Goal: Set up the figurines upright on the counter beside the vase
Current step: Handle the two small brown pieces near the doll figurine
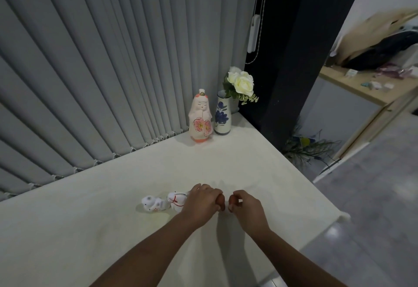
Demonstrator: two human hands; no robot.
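A white counter [113,230] fills the lower part of the view, with grey blinds [101,60] along its far side. At about 12 o'clock, far back on the counter, a tall doll figurine [200,117] stands upright. It is pale with a pink flower on its front and an orange base. Just beside it, at its 3 o'clock, stands a white vase [222,115] with a blue flower painted on it. The two look like they are almost touching. White roses [241,82] with green leaves stick out of the vase. Near the middle of the view, at about 6 o'clock from the doll, two small white figurines lie on their sides. The small figurine on the left [155,204] has little red marks and lies free on the counter. The second small figurine [176,199] has a red string on it and lies at the first one's 3 o'clock, touching it. The left hand [203,203] is curled over this second one and covers part of it, but I cannot tell how tight it holds. The right hand [243,203] sits close at the left hand's 3 o'clock, fingers bent in, and I cannot tell if it holds anything.
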